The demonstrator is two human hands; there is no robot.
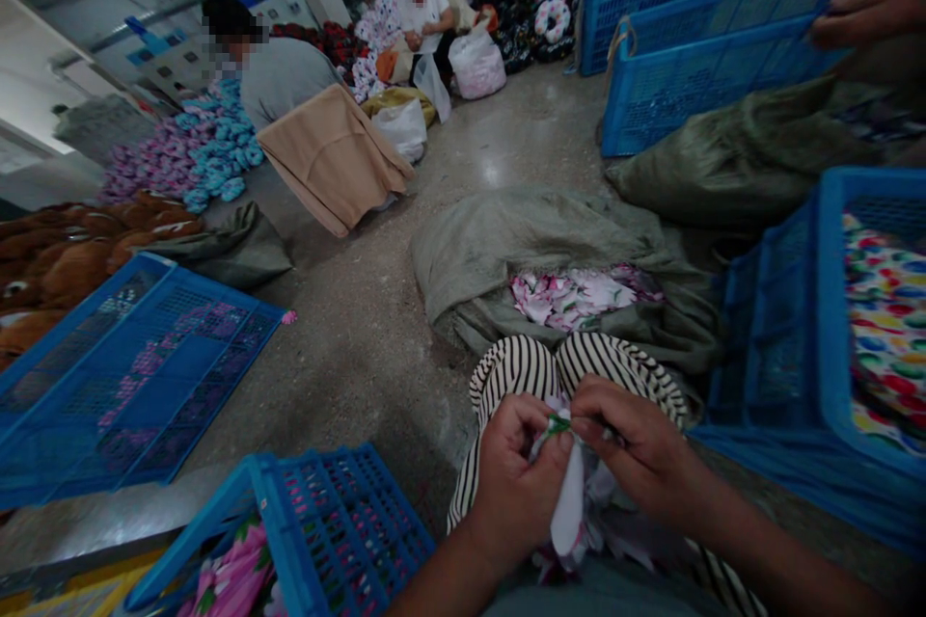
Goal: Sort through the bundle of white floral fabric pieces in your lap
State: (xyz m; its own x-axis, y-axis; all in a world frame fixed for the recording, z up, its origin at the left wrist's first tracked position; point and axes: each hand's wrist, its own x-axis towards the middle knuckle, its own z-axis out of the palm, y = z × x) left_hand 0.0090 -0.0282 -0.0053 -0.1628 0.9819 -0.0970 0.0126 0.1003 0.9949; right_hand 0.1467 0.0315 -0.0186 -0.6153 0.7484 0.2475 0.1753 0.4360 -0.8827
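Note:
My left hand (pixel 515 480) and my right hand (pixel 637 448) meet over my lap, both pinched on a small white floral fabric piece (pixel 568 501) with a green bit at its top. My knees in striped trousers (pixel 579 368) lie just beyond the hands. Ahead on the floor, a grey-green sack (pixel 506 251) lies open with several pink and white floral fabric pieces (pixel 575 297) inside it.
Blue plastic crates stand around me: one at the left (pixel 108 386), one near my left knee (pixel 325 530) holding floral pieces, one at the right (pixel 831 357) with colourful fabric, others at the back right (pixel 694 67). Two people sit further back among bags and piles. Another person's hand (pixel 868 0) rests on a crate.

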